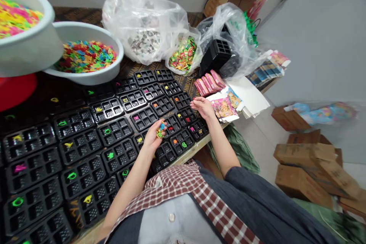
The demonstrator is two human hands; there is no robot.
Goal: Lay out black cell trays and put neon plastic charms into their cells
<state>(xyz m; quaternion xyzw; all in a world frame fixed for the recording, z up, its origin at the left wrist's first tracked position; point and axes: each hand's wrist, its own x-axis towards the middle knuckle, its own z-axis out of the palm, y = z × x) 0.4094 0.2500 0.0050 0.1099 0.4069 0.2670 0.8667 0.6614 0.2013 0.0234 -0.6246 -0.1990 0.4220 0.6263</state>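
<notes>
left hand (153, 140): fingers (159, 123) curled shut round a small bunch of coloured pieces (161, 130), held just above the trays. several pieces in the bunch; too small to count.
right hand (203, 107): fingers (195, 102) stretched out flat, tips touching a tray, gripping nothing.

under and around both sets of fingers: black trays (167, 152), each split into cells, laid edge to edge in rows. well over thirty in view; no exact count, since the rows run out of frame to the left. most show one coloured piece in one cell. a few just below the left fingers look bare, not certain.

judgement: step in hand is seeding the trays, one piece each, from the bunch. the next placement calls for one piece freed from the bunch and dropped into a cell of a tray without one, the bare ones nearest the left fingers.

just past the right fingertips: pink boxes (207, 83), about five side by side; beside them a loose pile of printed cards (225, 107), uncounted.
beyond the fingers, at the far side: three clear bags (137, 11).
far left of the fingers: two white bowls (85, 78) heaped with more coloured pieces.
right of the fingers, on the floor: brown cartons (303, 160), at least four.
</notes>
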